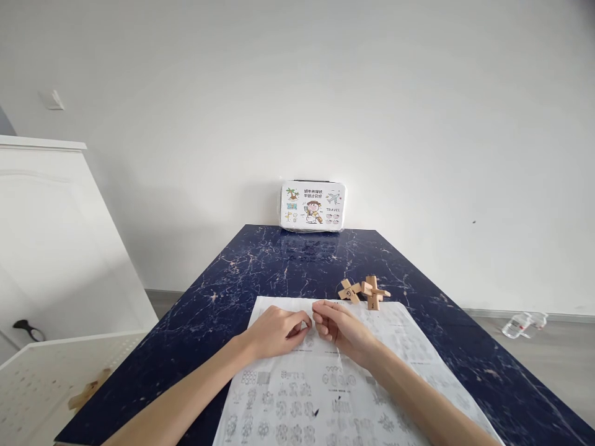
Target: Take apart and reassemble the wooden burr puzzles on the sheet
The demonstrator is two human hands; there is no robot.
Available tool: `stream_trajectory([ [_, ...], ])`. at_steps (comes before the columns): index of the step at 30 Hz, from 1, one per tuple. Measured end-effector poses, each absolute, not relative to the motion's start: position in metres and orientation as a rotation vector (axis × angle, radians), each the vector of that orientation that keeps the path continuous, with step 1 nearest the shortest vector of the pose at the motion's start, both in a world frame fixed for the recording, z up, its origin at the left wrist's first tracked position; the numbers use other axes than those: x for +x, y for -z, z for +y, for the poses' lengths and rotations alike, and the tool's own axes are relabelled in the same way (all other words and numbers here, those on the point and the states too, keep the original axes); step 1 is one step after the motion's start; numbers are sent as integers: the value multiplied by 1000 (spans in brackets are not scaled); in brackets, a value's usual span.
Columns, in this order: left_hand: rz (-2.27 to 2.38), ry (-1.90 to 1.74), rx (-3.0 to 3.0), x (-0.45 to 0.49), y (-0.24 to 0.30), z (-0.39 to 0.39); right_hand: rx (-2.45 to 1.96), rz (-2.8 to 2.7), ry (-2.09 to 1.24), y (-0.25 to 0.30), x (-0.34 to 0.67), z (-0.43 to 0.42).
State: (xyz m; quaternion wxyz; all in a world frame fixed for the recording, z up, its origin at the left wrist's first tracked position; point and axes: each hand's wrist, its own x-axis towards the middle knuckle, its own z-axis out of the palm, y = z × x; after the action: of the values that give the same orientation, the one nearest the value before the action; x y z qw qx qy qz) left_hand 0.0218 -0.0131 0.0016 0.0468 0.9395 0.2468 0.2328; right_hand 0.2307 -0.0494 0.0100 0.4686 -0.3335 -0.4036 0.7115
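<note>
My left hand (279,331) rests on a large printed sheet (292,387), its fingers curled loosely inward with nothing visible between thumb and forefinger. Facing it, almost touching at the fingertips, is my right hand (346,331). Its fingers are also folded in, and no object shows in them. Just beyond the right hand, by the sheet's far edge, lies a small cross-shaped wooden puzzle (349,291). Beside that one sits a bigger interlocking wooden puzzle (373,292) with several bars sticking out. Rows of small line drawings cover the paper.
A white cartoon case (312,206) stands against the wall at the far end of the dark blue marbled table (223,272). To the left are a white perforated basket (37,384) with wooden pieces (88,391) and a white cabinet (60,229). Clear plastic bottles (523,324) lie on the right-hand floor.
</note>
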Motion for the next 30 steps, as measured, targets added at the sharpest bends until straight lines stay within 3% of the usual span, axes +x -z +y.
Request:
stream_trajectory([
  [30,760,-690,2854,20,-2,-13,-721,-758,-1677,-5,233,-42],
])
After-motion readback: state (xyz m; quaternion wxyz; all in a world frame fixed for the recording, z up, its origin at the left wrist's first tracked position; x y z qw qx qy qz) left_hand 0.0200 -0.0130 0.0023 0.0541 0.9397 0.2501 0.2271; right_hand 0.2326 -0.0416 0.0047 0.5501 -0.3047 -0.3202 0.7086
